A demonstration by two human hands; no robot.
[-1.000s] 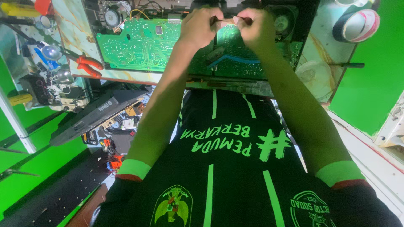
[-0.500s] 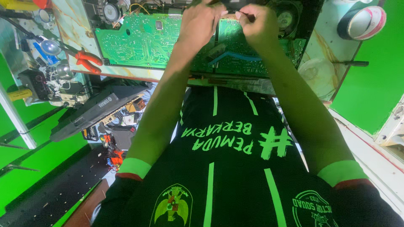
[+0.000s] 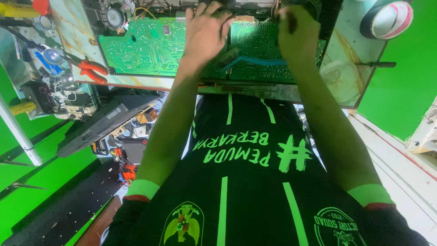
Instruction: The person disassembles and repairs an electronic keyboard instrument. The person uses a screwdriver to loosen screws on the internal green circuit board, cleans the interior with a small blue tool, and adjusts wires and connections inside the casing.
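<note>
Head view, straight down past a black shirt with green stripes and green cuffs (image 3: pixel 143 188). Both bare arms stretched out to the far side of the surface (image 3: pixel 350 50), a pale marbled top. Big green circuit board (image 3: pixel 150 50) lying flat there, solder side up, stretching from left of centre to the right, partly hidden under the hands. Left hand (image 3: pixel 207 29) pressed on the board's middle, fingers (image 3: pixel 218 13) spread and curled over the far edge near a bundle of wires; cannot tell whether anything is pinched under them. Right hand (image 3: pixel 297 34) just to the right, fingers bent down at the board's far right part, blurred; cannot tell what, if anything, sits in that grip. Hands near each other, not touching. Blue cable (image 3: pixel 255 61) arcing across the board between the two wrists. Round speaker (image 3: pixel 114 17) at the far left corner, beside the board. Red-handled pliers (image 3: pixel 91 69) lying left of the board, at the surface's left edge. Roll of tape (image 3: pixel 387 20) at the far right, well apart from the hands. Clear round lid (image 3: pixel 339 77) on the right, near the right forearm. Down on the left, below the surface, a dark flat casing (image 3: pixel 107 120) tilted over a clutter of small parts. Green backdrop (image 3: pixel 36 182) on the left and right.
</note>
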